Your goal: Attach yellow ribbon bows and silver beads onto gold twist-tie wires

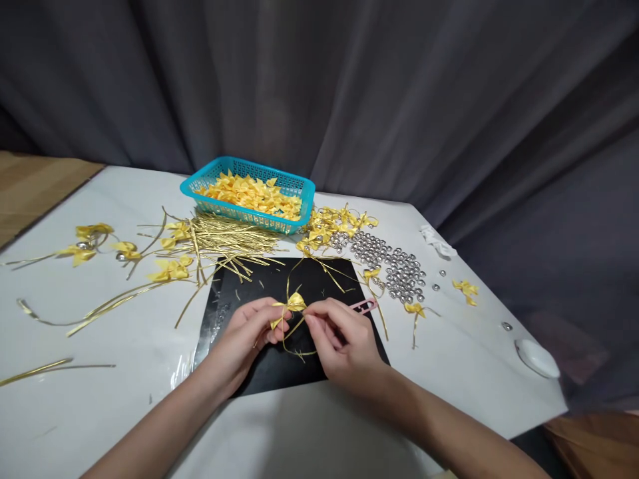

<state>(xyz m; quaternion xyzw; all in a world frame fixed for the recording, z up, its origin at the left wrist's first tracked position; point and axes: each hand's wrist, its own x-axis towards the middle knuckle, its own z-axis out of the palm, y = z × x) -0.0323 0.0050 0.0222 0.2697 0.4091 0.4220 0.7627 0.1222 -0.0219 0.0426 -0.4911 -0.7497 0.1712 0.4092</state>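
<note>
Over the black mat [269, 372], a yellow ribbon bow [296, 303] is pinched between thumb and fingers of my left hand [255, 324]. My right hand [344, 332] is closed beside it, its thumb and forefinger gripping a thin gold cord [299, 352] that loops below the bow. Another end of cord rises above the bow. A pink slotted tool [366, 305] lies just behind my right hand, partly hidden by it.
A blue basket [186, 187] of yellow bows stands at the back, with gold cord lengths [234, 237] before it. Silver beads [404, 274] and tied bows [324, 226] lie to the right, several bows [172, 269] to the left. A white oval object [537, 359] sits near the right edge.
</note>
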